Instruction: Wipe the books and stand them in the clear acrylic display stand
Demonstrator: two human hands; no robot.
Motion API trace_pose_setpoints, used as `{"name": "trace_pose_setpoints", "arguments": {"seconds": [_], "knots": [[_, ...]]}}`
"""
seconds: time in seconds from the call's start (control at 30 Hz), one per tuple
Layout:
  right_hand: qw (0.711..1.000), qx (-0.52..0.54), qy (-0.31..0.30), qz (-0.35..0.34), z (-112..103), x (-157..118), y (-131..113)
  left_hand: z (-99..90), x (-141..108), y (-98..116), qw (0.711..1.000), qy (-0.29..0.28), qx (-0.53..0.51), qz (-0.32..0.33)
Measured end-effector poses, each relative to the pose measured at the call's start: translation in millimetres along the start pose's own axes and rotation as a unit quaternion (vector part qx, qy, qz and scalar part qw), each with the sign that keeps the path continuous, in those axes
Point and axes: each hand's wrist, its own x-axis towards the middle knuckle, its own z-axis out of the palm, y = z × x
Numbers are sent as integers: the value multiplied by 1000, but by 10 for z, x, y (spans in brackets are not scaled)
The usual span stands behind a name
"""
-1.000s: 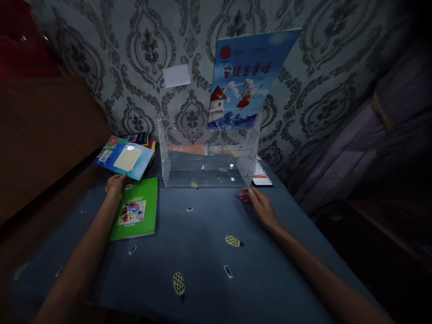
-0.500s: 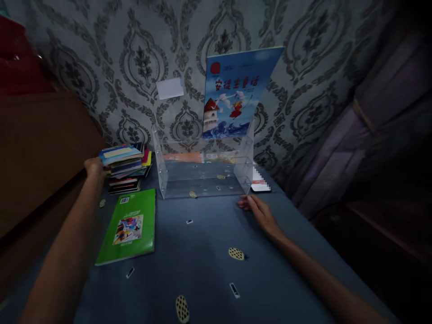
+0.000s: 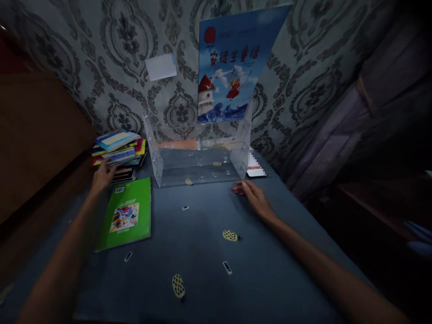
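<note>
At the left, my left hand (image 3: 103, 174) reaches to the near side of a stack of books (image 3: 119, 148), thumb and fingers apart at its front edge. Whether the fingertips press on a book is hard to see in the dim light. A green book (image 3: 130, 213) lies flat on the table just in front of the stack. My right hand (image 3: 253, 196) rests on the table by the front right corner of a clear acrylic rack (image 3: 199, 174), fingers loosely bent and holding nothing. In the rack's back right part stands a blue picture book (image 3: 232, 67).
A dark blue cloth (image 3: 199, 252) with pineapple prints covers the table. Behind the rack is patterned wallpaper with a white card (image 3: 161, 67) on it. A phone-like flat thing (image 3: 255, 167), partly blurred, lies right of the rack. A brown panel (image 3: 40, 139) borders the left side.
My left hand has moved from the stack's left side to its near front, fingers spreading. The upper books now sit less evenly. My right hand stays by the rack; the view has tilted down.
</note>
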Motion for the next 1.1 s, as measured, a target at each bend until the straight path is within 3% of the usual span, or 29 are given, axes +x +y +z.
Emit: {"name": "trace_pose_setpoints", "arguments": {"seconds": [0.1, 0.23, 0.53, 0.83, 1.1], "knots": [[1000, -2, -1, -1, 12, -3, 4, 179, -345, -45, 998, -37, -43, 40], [1000, -2, -2, -6, 28, -14, -16, 314, -562, -111, 989, -92, -39, 107], [1000, -11, -5, -11, 34, -34, -48, 241, -982, -137, 988, -99, -86, 77], [999, -28, -2, -27, 46, -13, 16, 205, -1393, 122, 984, -111, -128, 61], [999, -31, -9, -34, 38, -27, 26, 380, -1652, 627, 973, -114, -173, 100]]}}
